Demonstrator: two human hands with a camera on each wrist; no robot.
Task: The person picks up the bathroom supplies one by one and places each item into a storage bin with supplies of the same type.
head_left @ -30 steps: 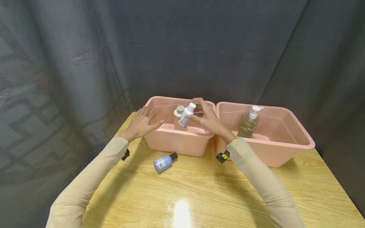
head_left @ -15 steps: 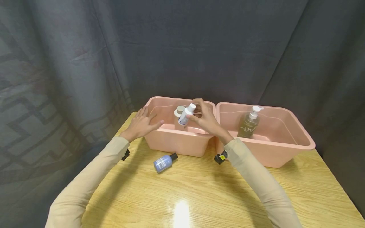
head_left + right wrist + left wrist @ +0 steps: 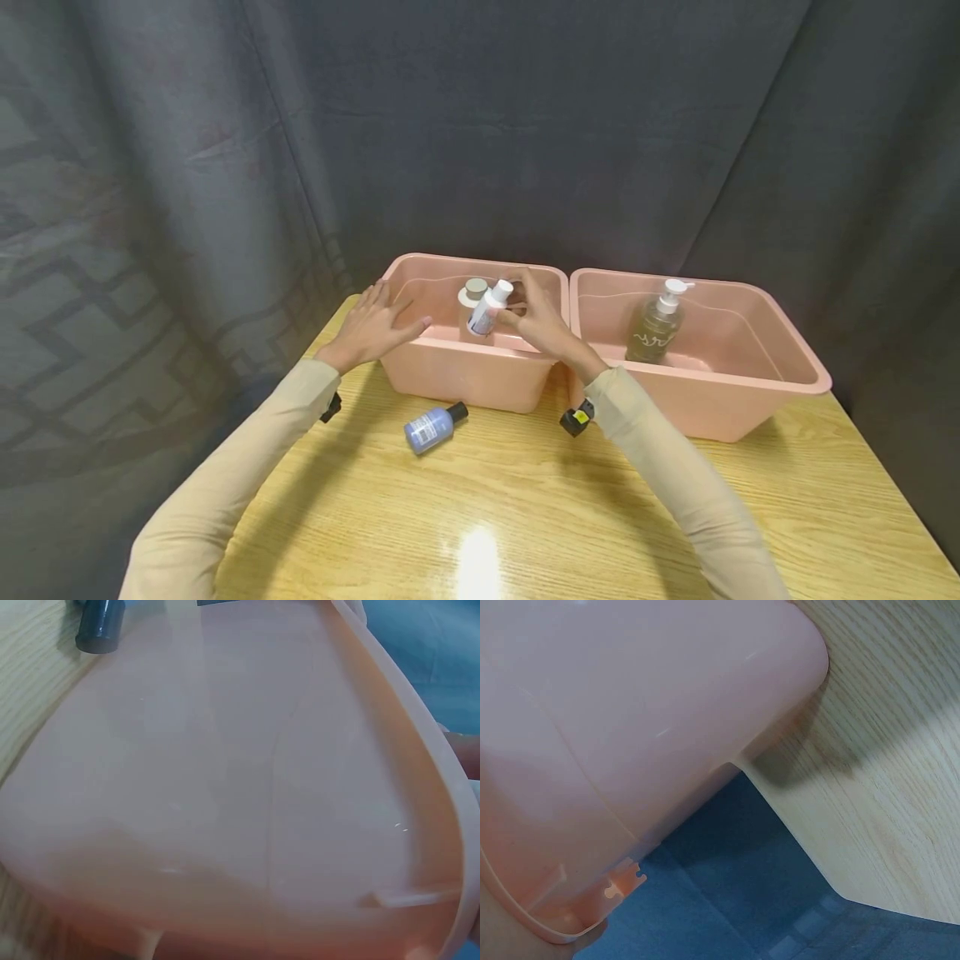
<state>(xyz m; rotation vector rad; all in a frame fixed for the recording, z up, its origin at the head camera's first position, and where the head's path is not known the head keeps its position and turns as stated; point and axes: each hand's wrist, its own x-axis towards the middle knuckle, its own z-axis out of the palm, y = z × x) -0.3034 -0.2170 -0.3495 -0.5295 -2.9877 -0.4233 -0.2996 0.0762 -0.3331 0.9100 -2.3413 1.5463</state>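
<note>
My left hand [image 3: 371, 329] rests on the left rim of the left pink bin [image 3: 465, 375], fingers straight and spread, thumb pointing right. Inside that bin, my right hand [image 3: 543, 321] pinches a small white bottle [image 3: 489, 310] with a white cap. The bottle leans, cap toward upper right, and its lower end is low in the bin. Just behind it stands a pinkish bottle [image 3: 468, 312] with a grey-beige cap, partly covered. Both wrist views are filled mostly by pink bin wall [image 3: 652, 712]; neither bottle shows there.
A blue bottle [image 3: 429, 430] with a black cap lies on the wooden table [image 3: 390, 517] before the left bin. Beside it, the right pink bin [image 3: 720, 400] holds an upright greenish pump bottle [image 3: 652, 329]. Dark curtains [image 3: 510, 150] hang behind.
The white bottle has sunk slightly in the left bin. My right hand has moved a little down, its fingers shifting slightly right along the bottle. The left hand has stayed put.
</note>
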